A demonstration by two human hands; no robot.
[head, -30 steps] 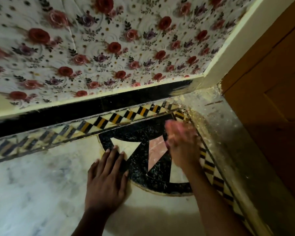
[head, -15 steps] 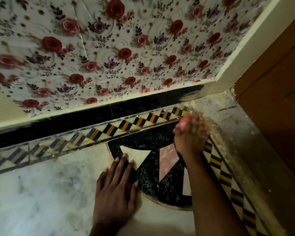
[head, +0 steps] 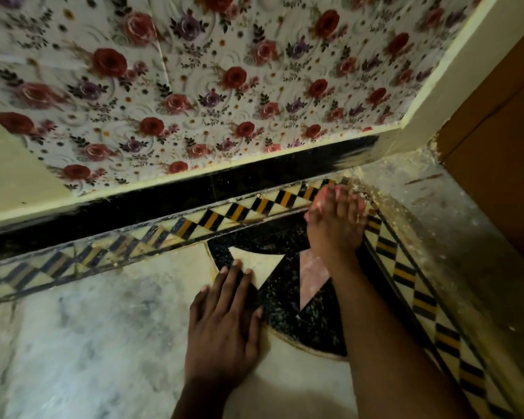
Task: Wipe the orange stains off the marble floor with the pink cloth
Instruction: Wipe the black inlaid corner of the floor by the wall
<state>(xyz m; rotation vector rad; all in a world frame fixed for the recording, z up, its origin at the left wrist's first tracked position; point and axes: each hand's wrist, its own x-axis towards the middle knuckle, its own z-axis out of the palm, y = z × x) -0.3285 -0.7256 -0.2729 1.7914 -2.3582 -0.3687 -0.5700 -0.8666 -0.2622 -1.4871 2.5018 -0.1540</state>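
Pink cloth (head: 319,203) bunched under gripping right hand (head: 336,228); left hand (head: 224,325) flat on floor (head: 88,343).

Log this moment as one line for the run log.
stage: wiping floor corner | right hand: grips pink cloth, pressing it on checkered border | left hand: flat on floor, bracing

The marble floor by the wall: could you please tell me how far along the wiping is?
Done: the grey-white marble floor near the left hand, which rests flat, shows no orange. In hand: the right hand presses the pink cloth into the corner of the checkered border. Left: yellowish residue speckles the threshold beside the wooden door, and orange smears line the border further left.
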